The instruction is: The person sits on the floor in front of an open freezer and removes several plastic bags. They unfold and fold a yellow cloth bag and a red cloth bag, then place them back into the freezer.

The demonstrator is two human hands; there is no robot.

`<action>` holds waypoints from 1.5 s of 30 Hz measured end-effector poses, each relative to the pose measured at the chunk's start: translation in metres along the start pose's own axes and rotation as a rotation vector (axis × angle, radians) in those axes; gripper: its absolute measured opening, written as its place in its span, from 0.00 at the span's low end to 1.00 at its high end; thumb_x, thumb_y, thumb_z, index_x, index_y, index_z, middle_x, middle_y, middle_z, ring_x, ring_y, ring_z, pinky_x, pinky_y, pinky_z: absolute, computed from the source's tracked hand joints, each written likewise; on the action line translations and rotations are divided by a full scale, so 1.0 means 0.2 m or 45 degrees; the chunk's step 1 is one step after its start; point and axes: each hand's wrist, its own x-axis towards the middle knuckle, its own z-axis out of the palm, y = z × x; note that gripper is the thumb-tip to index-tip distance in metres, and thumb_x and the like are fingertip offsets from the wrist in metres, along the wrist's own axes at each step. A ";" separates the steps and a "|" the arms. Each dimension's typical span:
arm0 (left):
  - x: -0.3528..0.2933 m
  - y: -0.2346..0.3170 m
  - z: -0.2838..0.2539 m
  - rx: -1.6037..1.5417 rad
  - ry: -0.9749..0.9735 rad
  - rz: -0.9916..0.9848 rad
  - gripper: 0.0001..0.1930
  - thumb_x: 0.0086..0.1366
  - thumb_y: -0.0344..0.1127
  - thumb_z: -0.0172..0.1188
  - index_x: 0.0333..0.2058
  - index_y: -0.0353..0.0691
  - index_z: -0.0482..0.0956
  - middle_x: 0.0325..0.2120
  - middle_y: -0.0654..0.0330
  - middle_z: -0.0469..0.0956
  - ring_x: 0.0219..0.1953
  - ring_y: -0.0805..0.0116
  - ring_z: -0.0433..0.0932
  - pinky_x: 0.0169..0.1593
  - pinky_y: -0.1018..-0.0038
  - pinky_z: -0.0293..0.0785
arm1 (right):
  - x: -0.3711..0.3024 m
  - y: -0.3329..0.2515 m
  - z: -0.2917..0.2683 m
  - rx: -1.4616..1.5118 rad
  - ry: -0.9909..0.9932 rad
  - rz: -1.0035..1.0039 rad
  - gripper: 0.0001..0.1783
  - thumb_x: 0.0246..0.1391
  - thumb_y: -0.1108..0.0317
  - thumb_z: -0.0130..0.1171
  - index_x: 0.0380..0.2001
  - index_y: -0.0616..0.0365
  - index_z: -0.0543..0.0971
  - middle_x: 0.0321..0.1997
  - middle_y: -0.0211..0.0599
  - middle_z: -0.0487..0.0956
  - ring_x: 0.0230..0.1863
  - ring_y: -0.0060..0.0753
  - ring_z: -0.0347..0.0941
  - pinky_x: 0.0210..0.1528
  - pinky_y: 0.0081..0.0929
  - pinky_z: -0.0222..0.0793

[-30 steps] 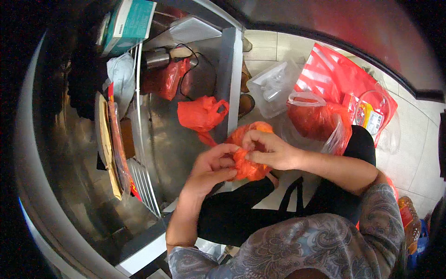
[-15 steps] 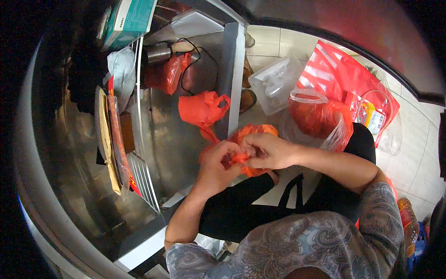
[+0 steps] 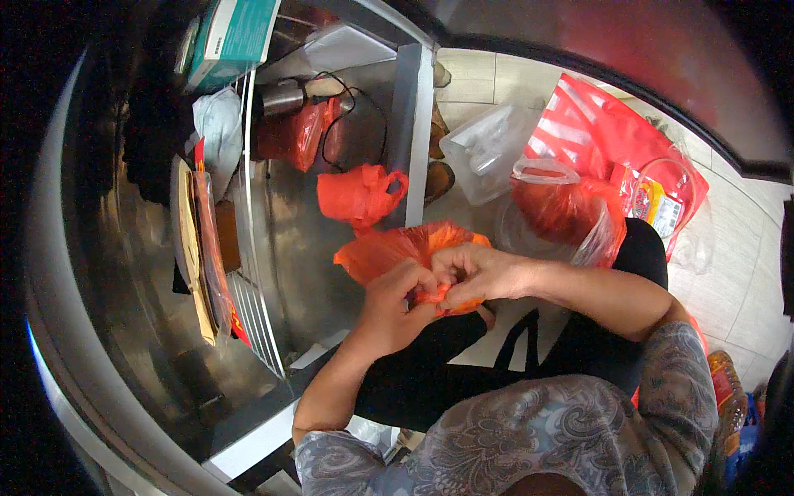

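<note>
The left hand [image 3: 392, 312] and right hand [image 3: 486, 273] each pinch bunched plastic of the orange bag [image 3: 387, 252], which spreads just beyond them, on the near side of the red bag [image 3: 351, 195], seemingly working at that bunch, where the next move calls for firm, close fingertip control.

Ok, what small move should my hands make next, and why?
Perhaps ease your right hand slightly away from your left hand: both pinch a bunched part of the orange-red bag, close together, and hide whether it's knotted, so a gentle parting might show that.
</note>
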 end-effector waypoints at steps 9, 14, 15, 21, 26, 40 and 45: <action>0.03 -0.12 -0.10 -0.766 -0.257 -0.321 0.08 0.54 0.19 0.60 0.30 0.37 0.72 0.29 0.64 0.72 0.32 0.79 0.71 0.34 0.79 0.69 | 0.08 0.05 0.00 0.219 -0.081 -0.131 0.11 0.55 0.69 0.66 0.33 0.56 0.72 0.30 0.22 0.71 0.34 0.15 0.68 0.34 0.21 0.66; 0.07 -0.11 -0.04 -0.216 -0.139 -0.103 0.06 0.55 0.26 0.62 0.30 0.39 0.73 0.29 0.62 0.73 0.34 0.69 0.75 0.39 0.74 0.71 | 0.07 0.04 -0.08 -0.852 0.215 -0.330 0.10 0.50 0.66 0.67 0.30 0.59 0.77 0.30 0.37 0.77 0.35 0.25 0.76 0.36 0.26 0.70; 0.07 -0.10 -0.01 -0.017 -0.125 0.020 0.05 0.55 0.26 0.61 0.30 0.39 0.74 0.30 0.59 0.74 0.35 0.64 0.76 0.40 0.71 0.72 | 0.06 0.03 -0.09 -0.973 0.253 -0.390 0.10 0.50 0.66 0.67 0.31 0.60 0.78 0.29 0.39 0.78 0.34 0.27 0.77 0.35 0.27 0.71; 0.05 -0.03 0.08 0.258 -0.231 0.112 0.04 0.57 0.27 0.57 0.31 0.37 0.73 0.33 0.53 0.75 0.38 0.50 0.75 0.41 0.61 0.73 | 0.05 0.04 -0.12 -0.794 -0.042 0.093 0.13 0.45 0.65 0.67 0.31 0.63 0.80 0.27 0.45 0.81 0.29 0.41 0.79 0.32 0.38 0.72; 0.05 0.02 0.09 0.265 -0.365 0.197 0.05 0.55 0.24 0.54 0.31 0.36 0.70 0.30 0.52 0.70 0.37 0.49 0.72 0.41 0.59 0.71 | 0.05 0.10 -0.07 -1.122 -0.087 -0.124 0.17 0.44 0.60 0.66 0.31 0.65 0.80 0.26 0.49 0.81 0.28 0.47 0.79 0.31 0.41 0.71; 0.08 -0.11 -0.05 -0.444 -0.195 -0.374 0.09 0.57 0.21 0.61 0.33 0.39 0.72 0.28 0.68 0.72 0.32 0.80 0.72 0.35 0.79 0.71 | 0.03 0.03 -0.05 -0.729 0.287 -0.427 0.10 0.46 0.73 0.64 0.32 0.60 0.74 0.26 0.37 0.75 0.26 0.32 0.74 0.28 0.31 0.69; 0.08 -0.12 -0.05 -0.637 -0.174 -0.351 0.12 0.57 0.18 0.60 0.39 0.38 0.75 0.35 0.67 0.75 0.37 0.80 0.75 0.41 0.80 0.74 | 0.05 0.03 -0.05 -0.526 0.289 -0.302 0.16 0.48 0.78 0.60 0.41 0.59 0.71 0.30 0.32 0.75 0.31 0.23 0.73 0.28 0.27 0.70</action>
